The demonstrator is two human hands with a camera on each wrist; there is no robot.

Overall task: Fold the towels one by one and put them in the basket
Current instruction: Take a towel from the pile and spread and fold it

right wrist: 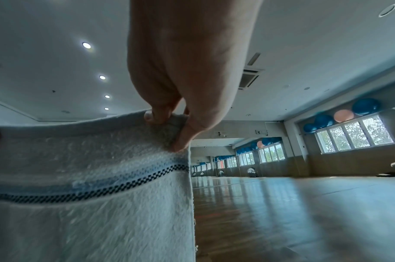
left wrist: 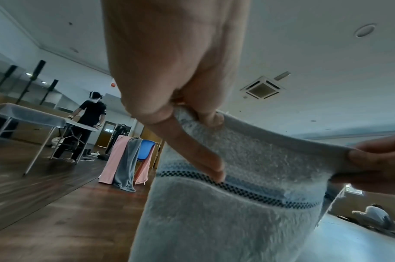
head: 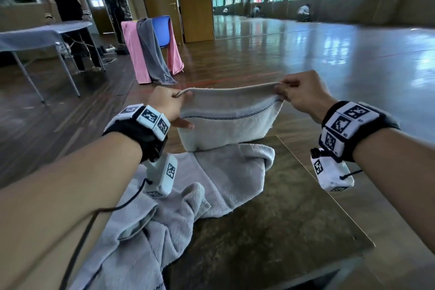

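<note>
A small white towel (head: 230, 120) with a dark checked stripe hangs stretched between my two hands above the table. My left hand (head: 169, 106) pinches its top left corner, and my right hand (head: 299, 96) pinches the top right corner. Its lower edge touches a crumpled grey towel (head: 188, 200) lying on the table. The left wrist view shows my left hand (left wrist: 192, 113) with the white towel (left wrist: 236, 203) below it. My right hand (right wrist: 169, 127) nips the white towel (right wrist: 91, 203) at its corner in the right wrist view. No basket is in view.
The small brown table (head: 294, 219) ends close on the right and front. Beyond it a blue chair (head: 161, 30) carries a pink towel (head: 135, 54) and a grey towel (head: 153, 54). At far left a person (head: 68, 7) stands by a folding table (head: 42, 35).
</note>
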